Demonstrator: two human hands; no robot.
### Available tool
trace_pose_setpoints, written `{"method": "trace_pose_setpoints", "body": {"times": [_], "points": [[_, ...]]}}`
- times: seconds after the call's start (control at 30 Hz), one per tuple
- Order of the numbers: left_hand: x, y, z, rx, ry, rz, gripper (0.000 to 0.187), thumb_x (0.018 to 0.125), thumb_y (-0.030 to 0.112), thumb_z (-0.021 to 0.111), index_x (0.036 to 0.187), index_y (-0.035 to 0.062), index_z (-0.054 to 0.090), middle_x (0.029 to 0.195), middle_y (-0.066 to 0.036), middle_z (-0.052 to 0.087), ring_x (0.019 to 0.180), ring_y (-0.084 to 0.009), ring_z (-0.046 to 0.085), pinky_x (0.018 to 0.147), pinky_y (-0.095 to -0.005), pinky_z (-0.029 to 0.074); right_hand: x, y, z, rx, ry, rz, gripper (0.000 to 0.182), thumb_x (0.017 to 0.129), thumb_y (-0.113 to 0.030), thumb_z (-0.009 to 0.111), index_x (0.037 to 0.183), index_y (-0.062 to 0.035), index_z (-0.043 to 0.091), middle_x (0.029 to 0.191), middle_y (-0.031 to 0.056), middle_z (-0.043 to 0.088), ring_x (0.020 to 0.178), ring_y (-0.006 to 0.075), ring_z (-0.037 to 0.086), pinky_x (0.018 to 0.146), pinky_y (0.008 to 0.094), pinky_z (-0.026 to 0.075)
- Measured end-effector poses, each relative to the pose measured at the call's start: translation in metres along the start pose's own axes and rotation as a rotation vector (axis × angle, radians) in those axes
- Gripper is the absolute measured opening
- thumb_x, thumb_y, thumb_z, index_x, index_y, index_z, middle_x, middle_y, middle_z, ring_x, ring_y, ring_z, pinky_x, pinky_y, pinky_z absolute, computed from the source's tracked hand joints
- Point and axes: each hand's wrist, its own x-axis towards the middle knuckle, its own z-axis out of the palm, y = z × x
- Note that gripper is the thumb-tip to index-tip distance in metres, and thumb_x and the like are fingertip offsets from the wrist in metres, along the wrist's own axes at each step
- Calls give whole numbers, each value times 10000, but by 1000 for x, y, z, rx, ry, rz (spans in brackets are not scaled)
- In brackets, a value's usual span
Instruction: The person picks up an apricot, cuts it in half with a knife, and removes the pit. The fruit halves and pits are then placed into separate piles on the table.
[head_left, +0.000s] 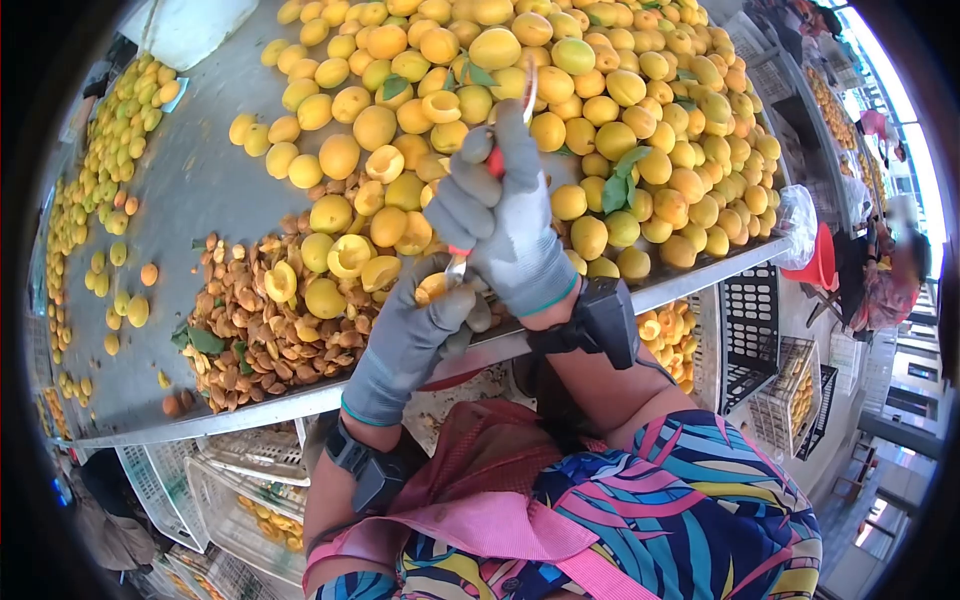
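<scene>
My right hand [500, 205], in a grey glove, is closed around a red-handled metal tool [529, 92]. One metal end sticks up past the fingers; another metal part shows below them, at an apricot [431, 289]. Closed around that apricot is my gloved left hand [408, 325], just lower and to the left; the fingers hide much of the fruit. Both hands are over the table's near edge. Beside them lie halved apricots [350, 256] and a heap of brown apricot stones [270, 335]. Beyond is a large pile of whole yellow apricots [640, 120].
The metal table [215, 130] has a raised front edge. More apricots [115, 160] lie along its far left. Plastic crates [750, 320] stand below at right, near a red bucket [815, 255]. Another person [890, 285] is at the far right.
</scene>
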Motion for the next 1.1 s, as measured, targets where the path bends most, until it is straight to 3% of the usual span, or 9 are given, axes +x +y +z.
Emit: {"method": "trace_pose_setpoints", "body": {"times": [0.2, 0.27, 0.33, 0.4, 0.73, 0.83, 0.93, 1.0, 1.1], "points": [[13, -6, 4, 287, 200, 108, 246, 845, 211, 685, 989, 56, 559, 802, -34, 607, 619, -106, 540, 552, -233, 442, -8, -37, 5, -448, 165, -234, 374, 947, -441, 492, 779, -112, 549, 498, -12, 348, 352, 128, 331, 350, 274, 265], [16, -13, 1, 701, 244, 311, 187, 843, 150, 679, 963, 52, 574, 778, -17, 590, 599, -43, 506, 521, -194, 411, -12, -38, 8, -592, 221, -195, 368, 948, -421, 501, 788, -92, 547, 501, -12, 365, 363, 126, 371, 351, 275, 289], [17, -16, 2, 711, 326, 316, 172, 815, 98, 699, 932, 50, 582, 764, -11, 586, 644, -42, 528, 550, -199, 432, -15, -38, 12, -618, 259, -195, 363, 950, -399, 507, 805, -71, 562, 503, -10, 378, 365, 123, 387, 352, 269, 303], [20, -22, -1, 876, 410, 553, 183, 817, 112, 701, 940, 50, 581, 779, -7, 593, 689, -55, 546, 594, -199, 453, -18, -40, 13, -662, 219, -234, 357, 952, -379, 511, 827, -50, 575, 512, -6, 408, 371, 124, 411, 352, 261, 316], [15, -13, 3, 791, 524, 436, 161, 858, 80, 649, 999, 34, 588, 885, -39, 621, 790, -79, 565, 711, -219, 475, -63, -103, 20, -936, 306, -327, 273, 924, -267, 578, 906, -2, 642, 556, -12, 505, 385, 81, 456, 362, 216, 338], [12, -6, 3, 1140, 665, 577, 274, 836, 125, 651, 1076, 2, 605, 1008, -132, 642, 939, -230, 612, 827, -315, 480, -78, -113, 19, -967, 399, -207, 226, 876, -219, 631, 927, 1, 643, 583, -5, 540, 387, 56, 435, 366, 201, 327], [8, 11, -19, 1196, 771, 668, 297, 841, 123, 632, 1109, -2, 607, 1060, -160, 639, 1031, -289, 591, 896, -351, 454, -86, -107, 15, -995, 448, -119, 234, 848, -208, 660, 949, 2, 634, 611, -9, 554, 406, 37, 425, 379, 198, 327], [2, 21, -49, 1377, 819, 660, 340, 856, 129, 587, 1180, 26, 577, 1134, -176, 611, 1101, -335, 547, 956, -385, 420, -89, -100, 18, -1070, 488, -92, 238, 850, -218, 663, 945, -2, 636, 613, -17, 557, 411, 32, 425, 377, 201, 325], [-3, 22, -91, 1831, 1007, 196, 436, 870, 242, 535, 1280, 97, 499, 1323, -145, 495, 1253, -371, 408, 1034, -470, 341, -91, -86, 22, -1067, 411, -6, 246, 859, -233, 656, 956, -8, 638, 611, -27, 553, 416, 32, 432, 389, 197, 330]]}}
